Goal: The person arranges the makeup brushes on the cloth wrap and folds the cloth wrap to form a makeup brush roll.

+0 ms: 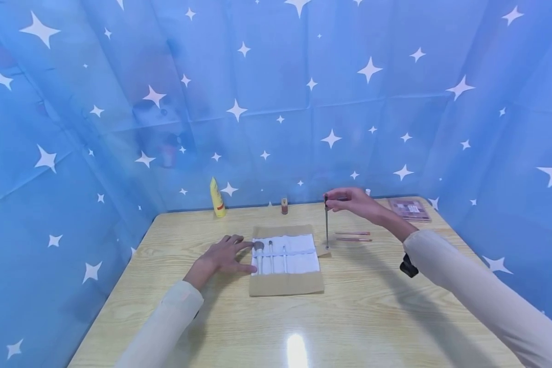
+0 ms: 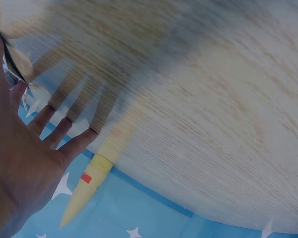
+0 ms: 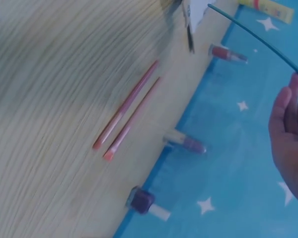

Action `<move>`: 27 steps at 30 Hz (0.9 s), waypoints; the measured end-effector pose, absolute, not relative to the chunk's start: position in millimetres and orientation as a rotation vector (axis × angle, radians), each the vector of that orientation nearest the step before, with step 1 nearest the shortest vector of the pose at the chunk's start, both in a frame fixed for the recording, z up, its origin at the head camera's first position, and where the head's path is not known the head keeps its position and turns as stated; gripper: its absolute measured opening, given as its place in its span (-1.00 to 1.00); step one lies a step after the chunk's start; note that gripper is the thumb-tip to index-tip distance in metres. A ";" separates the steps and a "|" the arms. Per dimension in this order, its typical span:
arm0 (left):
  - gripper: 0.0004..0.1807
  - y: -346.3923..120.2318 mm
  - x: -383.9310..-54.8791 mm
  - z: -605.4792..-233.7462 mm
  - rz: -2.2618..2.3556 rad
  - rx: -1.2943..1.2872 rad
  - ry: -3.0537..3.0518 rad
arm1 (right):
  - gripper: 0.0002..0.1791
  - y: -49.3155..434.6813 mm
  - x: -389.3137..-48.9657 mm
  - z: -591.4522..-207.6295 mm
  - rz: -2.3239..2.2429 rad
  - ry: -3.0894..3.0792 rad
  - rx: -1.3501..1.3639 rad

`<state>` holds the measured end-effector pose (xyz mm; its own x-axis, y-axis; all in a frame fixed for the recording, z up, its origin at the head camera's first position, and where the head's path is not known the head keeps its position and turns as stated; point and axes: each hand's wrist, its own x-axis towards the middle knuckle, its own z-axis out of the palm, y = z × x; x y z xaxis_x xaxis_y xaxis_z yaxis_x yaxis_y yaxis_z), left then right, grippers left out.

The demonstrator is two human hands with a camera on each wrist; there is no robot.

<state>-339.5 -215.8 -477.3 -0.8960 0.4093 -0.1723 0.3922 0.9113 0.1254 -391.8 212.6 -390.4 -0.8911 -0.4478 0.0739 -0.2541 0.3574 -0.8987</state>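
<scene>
On my feed the brush roll (image 1: 286, 285) lies open on the table (image 1: 239, 327), below the middle of the head view, with three pale-handled brushes (image 1: 259, 246) under the band across its white panel (image 1: 303, 265), the right part of which is bare. My right hand (image 1: 355, 203) has its grip closed in a pinch near the top of a slim dark brush (image 1: 326, 225), which I hold close to upright, lower end down, just beside the roll's right edge by a short strap (image 1: 324, 254); I can't tell whether that end touches anything. My left hand (image 1: 224, 255) grasps nothing: its fingers are spread, thumb and forefinger at the roll's left edge, as if steadying it. To the right, two pink brushes (image 3: 125, 105) lie side by side on the table, and behind the roll stand a yellow tube (image 1: 218, 201) and a small reddish bottle (image 1: 284, 207). I read the step in hand as bringing the dark brush to the roll, not yet seated there. The next move, as I judge it, calls for carrying it left over the bare panel, laying it over in line with the others and easing it under the band, while the left hand keeps the cloth from sliding.
</scene>
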 end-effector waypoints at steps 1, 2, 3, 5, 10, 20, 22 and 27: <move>0.00 -215.6 -339.4 -477.1 0.135 0.611 2.881 | -0.49 209.6 -393.2 -390.6 -1.566 2.423 -0.637; 0.00 -215.4 -339.3 -476.9 0.130 0.610 2.881 | -0.50 206.5 -394.6 -390.8 -1.572 2.418 -0.633; 0.00 -215.2 -339.1 -476.6 0.129 0.609 2.881 | -0.50 203.8 -396.1 -391.2 -1.569 2.416 -0.644; -0.01 -214.7 -338.5 -475.7 0.128 0.606 2.879 | -0.50 198.5 -398.9 -391.4 -1.561 2.415 -0.657; -0.01 -214.6 -338.7 -475.5 0.125 0.602 2.878 | -0.51 184.6 -406.7 -393.1 -1.571 2.412 -0.670; -0.02 -213.3 -338.5 -471.8 0.125 0.600 2.871 | -0.56 153.0 -416.4 -405.6 -1.667 2.414 -0.626; -0.03 -213.2 -338.7 -471.7 0.126 0.606 2.871 | -0.57 146.9 -418.3 -410.5 -1.681 2.413 -0.610; -0.03 -213.7 -340.3 -474.0 0.114 0.607 2.873 | -0.57 131.9 -420.8 -421.7 -1.736 2.389 -0.529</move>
